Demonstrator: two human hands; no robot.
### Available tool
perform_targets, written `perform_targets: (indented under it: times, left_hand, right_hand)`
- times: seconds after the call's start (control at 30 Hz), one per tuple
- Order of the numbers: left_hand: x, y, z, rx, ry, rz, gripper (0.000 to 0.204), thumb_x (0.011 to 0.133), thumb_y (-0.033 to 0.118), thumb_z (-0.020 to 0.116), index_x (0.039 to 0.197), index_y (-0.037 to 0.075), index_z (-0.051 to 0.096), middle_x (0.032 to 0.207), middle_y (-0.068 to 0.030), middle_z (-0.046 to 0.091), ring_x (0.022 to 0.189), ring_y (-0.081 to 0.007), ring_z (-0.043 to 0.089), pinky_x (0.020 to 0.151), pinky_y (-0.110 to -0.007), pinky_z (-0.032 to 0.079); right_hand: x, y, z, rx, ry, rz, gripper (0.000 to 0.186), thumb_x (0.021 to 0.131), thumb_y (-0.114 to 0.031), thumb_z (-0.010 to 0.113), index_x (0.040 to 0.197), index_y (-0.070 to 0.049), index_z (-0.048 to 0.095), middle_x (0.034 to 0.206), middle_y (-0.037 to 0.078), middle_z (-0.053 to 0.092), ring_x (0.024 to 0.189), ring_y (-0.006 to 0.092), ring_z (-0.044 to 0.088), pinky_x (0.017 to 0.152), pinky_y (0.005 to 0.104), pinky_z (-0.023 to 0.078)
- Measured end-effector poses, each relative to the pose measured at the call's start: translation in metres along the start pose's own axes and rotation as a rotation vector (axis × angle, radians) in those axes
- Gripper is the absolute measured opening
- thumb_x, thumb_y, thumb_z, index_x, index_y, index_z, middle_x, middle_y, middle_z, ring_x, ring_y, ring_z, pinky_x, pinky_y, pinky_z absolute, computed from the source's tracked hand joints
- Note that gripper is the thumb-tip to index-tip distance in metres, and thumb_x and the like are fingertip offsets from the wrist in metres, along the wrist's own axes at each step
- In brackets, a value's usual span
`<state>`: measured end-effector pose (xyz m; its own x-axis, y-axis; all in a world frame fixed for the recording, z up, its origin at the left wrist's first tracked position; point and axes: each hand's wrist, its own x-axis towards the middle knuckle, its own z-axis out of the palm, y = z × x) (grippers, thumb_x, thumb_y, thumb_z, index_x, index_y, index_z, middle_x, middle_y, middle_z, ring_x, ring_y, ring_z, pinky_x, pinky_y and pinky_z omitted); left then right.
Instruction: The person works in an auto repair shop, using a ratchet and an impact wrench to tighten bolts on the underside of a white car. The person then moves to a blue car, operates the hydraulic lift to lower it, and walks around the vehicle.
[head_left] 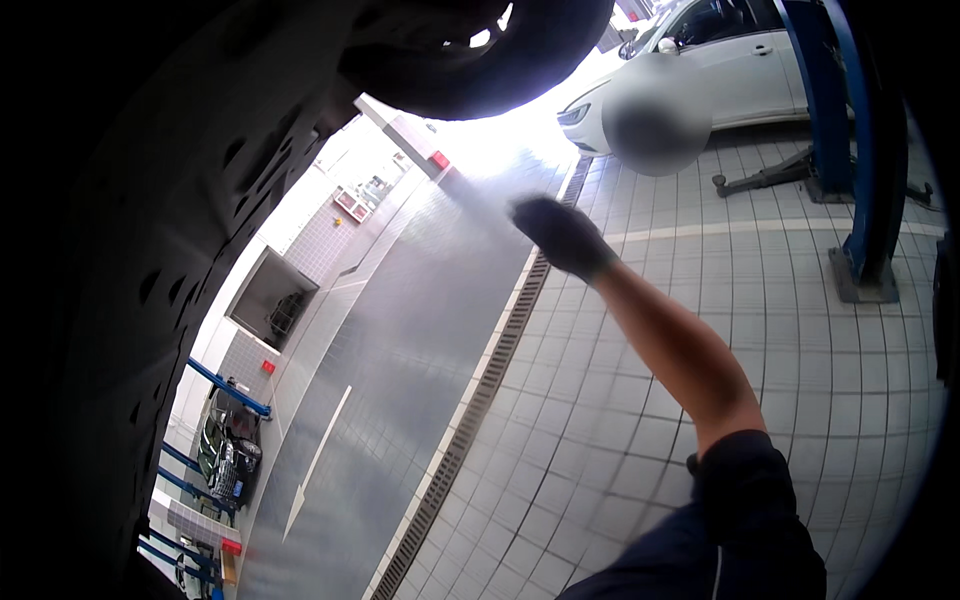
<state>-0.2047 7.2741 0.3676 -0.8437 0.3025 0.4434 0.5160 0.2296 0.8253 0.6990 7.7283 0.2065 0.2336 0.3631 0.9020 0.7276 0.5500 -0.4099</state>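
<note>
My right hand (562, 236), in a dark glove, is held out in mid-air below a raised vehicle's tire (490, 85). A gap separates the two. Its fingers look curled into a fist, and the dark glove hides whatever may be inside. My bare forearm (680, 345) runs down to a dark short sleeve (745, 490) at the lower right. The dark underside of the raised vehicle (190, 200) fills the left and upper left. My left hand is not in view.
A white car (740, 75) stands at the upper right, its front wheel area blurred. Beside it rise blue lift posts (868, 180) with a low support arm (765, 175). A drain grate (480, 385) divides the tiles from a grey lane with a white arrow (318, 465). More lift equipment (230, 385) stands left.
</note>
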Motion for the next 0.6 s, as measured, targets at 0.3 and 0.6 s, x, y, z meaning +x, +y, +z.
perform_targets:
  times: [0.3,0.6]
  left_hand:
    - [-0.148,0.002,0.021,-0.154,0.066,-0.223,0.024,0.102,0.036,0.058,0.103,0.012,0.061,0.093,-0.0036,0.059,0.087,-0.0196,0.058,0.074,-0.037,0.047]
    - [-0.323,-0.026,0.146,-0.307,-0.188,-0.329,0.030,0.100,0.033,0.062,0.120,0.011,0.069,0.095,-0.0035,0.069,0.083,-0.0156,0.063,0.070,-0.033,0.051]
  right_hand:
    - [0.331,-0.077,-0.070,0.431,0.627,-0.534,0.037,0.105,-0.028,0.055,0.132,-0.006,0.065,0.129,0.012,0.069,0.116,0.0249,0.066,0.102,0.0429,0.051]
    - [0.432,-0.087,-0.061,-0.153,0.387,-0.743,0.039,0.101,-0.025,0.050,0.131,-0.004,0.065,0.137,0.017,0.065,0.124,0.0300,0.063,0.103,0.0449,0.049]
